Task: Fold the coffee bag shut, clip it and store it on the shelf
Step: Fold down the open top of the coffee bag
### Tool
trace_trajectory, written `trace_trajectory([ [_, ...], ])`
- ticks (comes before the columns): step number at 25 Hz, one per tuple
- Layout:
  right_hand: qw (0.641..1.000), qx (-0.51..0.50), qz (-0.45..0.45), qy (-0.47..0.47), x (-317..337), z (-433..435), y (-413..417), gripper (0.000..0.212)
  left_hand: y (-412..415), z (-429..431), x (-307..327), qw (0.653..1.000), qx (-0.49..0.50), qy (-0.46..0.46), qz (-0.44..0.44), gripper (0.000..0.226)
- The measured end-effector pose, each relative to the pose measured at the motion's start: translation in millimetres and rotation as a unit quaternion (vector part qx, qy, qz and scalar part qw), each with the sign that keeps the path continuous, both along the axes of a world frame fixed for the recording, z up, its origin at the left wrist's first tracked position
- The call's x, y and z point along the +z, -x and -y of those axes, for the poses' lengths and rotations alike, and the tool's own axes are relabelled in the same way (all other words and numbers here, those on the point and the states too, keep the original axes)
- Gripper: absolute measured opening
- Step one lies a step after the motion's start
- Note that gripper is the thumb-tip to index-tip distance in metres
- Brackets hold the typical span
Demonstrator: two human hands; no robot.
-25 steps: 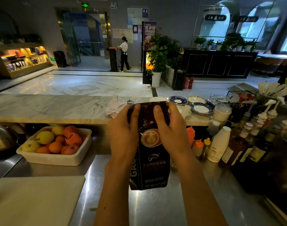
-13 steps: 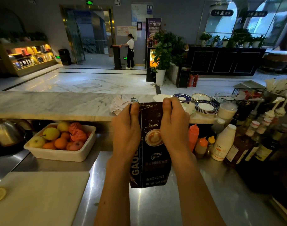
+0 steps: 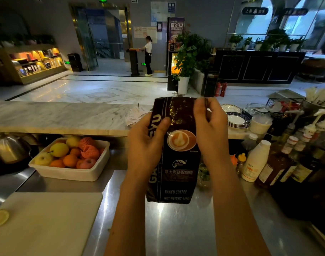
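A tall dark coffee bag (image 3: 176, 174) with a latte picture stands upright on the steel counter (image 3: 176, 233). My left hand (image 3: 145, 145) grips its left side at mid height, thumb across the front. My right hand (image 3: 209, 130) pinches the bag's top right corner between thumb and fingers. The bag's top stands straight up, unfolded and flat. No clip is in view.
A white tub of fruit (image 3: 71, 172) sits left, a kettle (image 3: 12, 148) beyond it, a white cutting board (image 3: 47, 224) with a lemon slice at near left. Bottles (image 3: 254, 161) and stacked saucers (image 3: 237, 119) crowd the right. A marble bar top (image 3: 56, 115) runs behind.
The bag's top, folded down under both hands before, now stands raised and flat. My left hand slid down to the bag's side; my right hand moved to the top right corner.
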State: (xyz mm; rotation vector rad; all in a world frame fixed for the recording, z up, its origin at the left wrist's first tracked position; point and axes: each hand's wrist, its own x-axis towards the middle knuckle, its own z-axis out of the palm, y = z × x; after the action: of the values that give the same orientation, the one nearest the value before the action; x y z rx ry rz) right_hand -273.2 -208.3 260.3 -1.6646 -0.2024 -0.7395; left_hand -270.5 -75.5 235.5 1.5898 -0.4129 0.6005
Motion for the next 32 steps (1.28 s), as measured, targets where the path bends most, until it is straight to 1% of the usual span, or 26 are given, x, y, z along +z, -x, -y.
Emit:
trace_trajectory([
  [1, 0.996, 0.073, -0.041, -0.006, -2, 4, 1, 0.014, 0, -1, 2, 1.000, 0.007, 0.012, -0.004, 0.016],
  [2, 0.990, 0.121, -0.071, -0.002, -4, 7, 1, 0.017, -1, -2, 4, 1.000, 0.014, 0.014, -0.005, 0.017],
  [3, 0.988, 0.132, -0.081, 0.011, -7, 9, 1, 0.018, -1, -3, 5, 1.000, 0.020, 0.009, -0.006, 0.018],
  [5, 0.993, 0.089, -0.057, 0.045, -9, 6, 1, 0.016, -1, -1, 4, 1.000, 0.024, 0.005, -0.018, 0.021],
  [7, 0.996, 0.051, -0.039, 0.064, -7, 4, 1, 0.014, -1, 0, 2, 0.999, 0.006, 0.011, -0.031, 0.022],
  [12, 0.996, 0.055, -0.045, 0.056, -11, 16, 1, 0.025, 2, -6, 5, 0.997, -0.064, 0.008, -0.034, 0.019],
  [14, 0.995, 0.071, -0.044, 0.053, -11, 22, 2, 0.025, 3, -6, 6, 0.998, -0.060, 0.006, -0.024, 0.017],
  [18, 0.977, 0.184, -0.095, 0.055, -11, 38, 5, 0.030, 0, -9, 9, 1.000, -0.006, 0.016, -0.003, 0.014],
  [19, 0.976, 0.190, -0.097, 0.049, -13, 39, 5, 0.031, -1, -10, 10, 1.000, -0.001, 0.011, 0.000, 0.014],
  [21, 0.982, 0.171, -0.078, 0.010, -16, 37, 6, 0.031, -1, -10, 12, 1.000, -0.011, 0.010, -0.007, 0.014],
  [23, 0.984, 0.156, -0.065, -0.054, -18, 33, 6, 0.027, 2, -13, 12, 0.997, -0.053, 0.025, -0.041, 0.014],
  [26, 0.978, 0.135, -0.073, -0.140, -16, 35, 4, 0.025, 6, -20, 8, 0.986, -0.139, 0.039, -0.090, 0.017],
  [28, 0.976, 0.135, -0.076, -0.156, -14, 39, 4, 0.030, 6, -20, 4, 0.984, -0.145, 0.053, -0.092, 0.018],
  [31, 0.968, 0.162, -0.076, -0.175, -15, 38, 6, 0.045, 7, -16, 6, 0.986, -0.117, 0.083, -0.085, 0.038],
  [32, 0.969, 0.163, -0.070, -0.170, -17, 38, 6, 0.051, 7, -15, 7, 0.986, -0.114, 0.094, -0.082, 0.040],
])
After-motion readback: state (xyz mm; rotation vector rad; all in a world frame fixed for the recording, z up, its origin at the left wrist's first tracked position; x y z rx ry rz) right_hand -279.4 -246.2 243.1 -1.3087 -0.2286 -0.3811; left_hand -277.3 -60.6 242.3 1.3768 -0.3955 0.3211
